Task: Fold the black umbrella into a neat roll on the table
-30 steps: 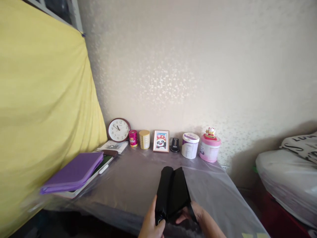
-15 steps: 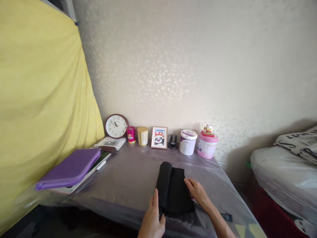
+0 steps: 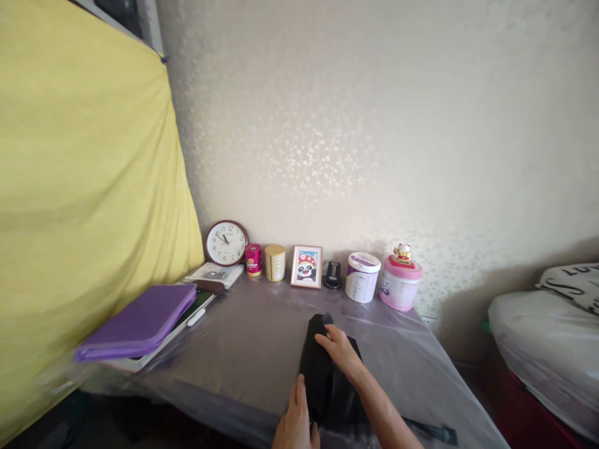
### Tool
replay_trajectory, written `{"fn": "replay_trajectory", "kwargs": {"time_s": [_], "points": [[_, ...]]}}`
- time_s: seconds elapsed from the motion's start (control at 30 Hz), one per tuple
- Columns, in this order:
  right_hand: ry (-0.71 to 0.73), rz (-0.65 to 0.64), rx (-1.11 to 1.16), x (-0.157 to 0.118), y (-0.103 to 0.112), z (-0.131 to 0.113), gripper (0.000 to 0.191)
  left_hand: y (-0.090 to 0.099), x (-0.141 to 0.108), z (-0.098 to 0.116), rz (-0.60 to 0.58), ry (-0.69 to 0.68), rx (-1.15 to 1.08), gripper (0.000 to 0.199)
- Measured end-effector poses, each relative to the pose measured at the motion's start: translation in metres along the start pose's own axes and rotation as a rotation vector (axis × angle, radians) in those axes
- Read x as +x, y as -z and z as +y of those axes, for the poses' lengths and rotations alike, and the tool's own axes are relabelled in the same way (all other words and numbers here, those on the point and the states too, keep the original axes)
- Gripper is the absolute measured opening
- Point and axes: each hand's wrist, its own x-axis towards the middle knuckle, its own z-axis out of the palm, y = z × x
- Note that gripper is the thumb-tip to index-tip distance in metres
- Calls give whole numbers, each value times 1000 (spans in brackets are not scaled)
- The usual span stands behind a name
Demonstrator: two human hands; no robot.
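Black folded bundle (image 3: 315,365), one | left hand (image 3: 296,419) gripping near end | right hand (image 3: 339,347) clasping far fold | risk: bundle could unroll, cause: right hand slackening

Right hand (image 3: 337,347) and forearm (image 3: 381,402), above the table's (image 3: 248,349) right half: both were bare, the forearm slender and narrowing toward the wrist. Left hand (image 3: 296,419), by the table's front edge: likewise bare, with slim fingers (image 3: 302,391).
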Motion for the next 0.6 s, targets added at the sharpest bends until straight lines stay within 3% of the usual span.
{"fn": "replay_trajectory", "kwargs": {"time_s": [0.17, 0.43, 0.6], "points": [[-89, -56, -204, 10, -30, 1, 32, 1, 0, 5, -55, 70, 72, 72], [17, -278, -225, -4, -30, -15, 22, -2, -3, -4, -39, 93, 120, 67], [95, -265, -323, -10, -33, -17, 22, -1, -12, -5, 133, 89, 248, 62]]}}
